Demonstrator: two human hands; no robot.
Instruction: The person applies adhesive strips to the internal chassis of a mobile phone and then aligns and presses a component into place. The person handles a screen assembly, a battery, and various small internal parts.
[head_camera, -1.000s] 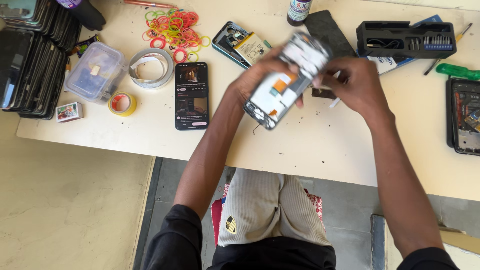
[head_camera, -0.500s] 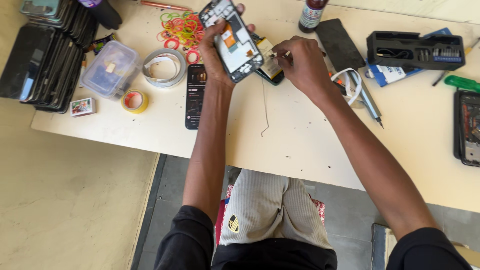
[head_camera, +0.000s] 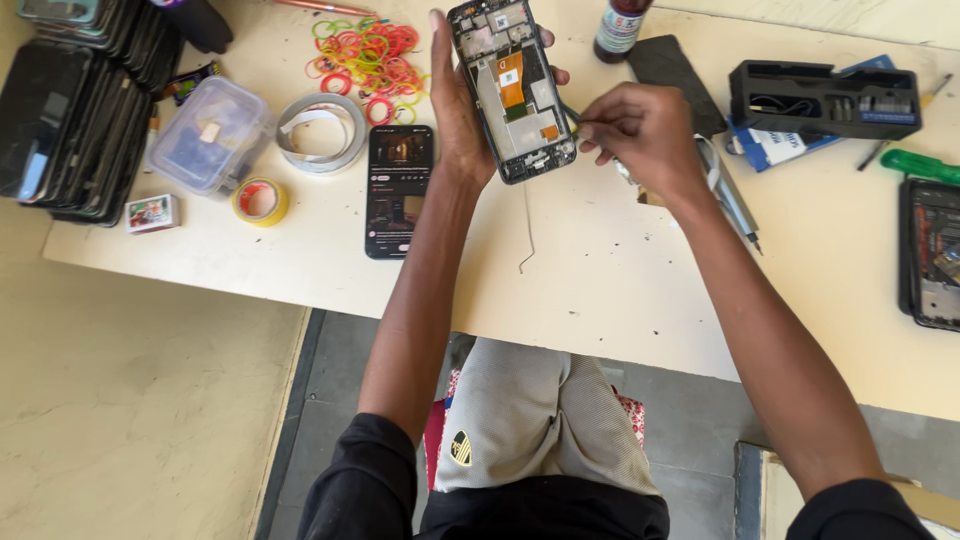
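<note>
An opened phone (head_camera: 512, 90), its back removed and its boards exposed, is being gripped by the left hand (head_camera: 458, 110) and held up above the far part of the tabletop (head_camera: 620, 270). A thin tool (head_camera: 572, 118) is being pinched by the closed right hand (head_camera: 645, 135) against the phone's right edge. The exposed orange flex could be torn if the tip is being pushed too hard, and the phone could be dropped onto the lit phone (head_camera: 398, 190) lying to its left.

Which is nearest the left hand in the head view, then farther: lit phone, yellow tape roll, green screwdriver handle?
From the left hand:
1. Lit phone, flat on the table just left of the wrist.
2. Yellow tape roll, farther left.
3. Green screwdriver handle, far right.
</note>
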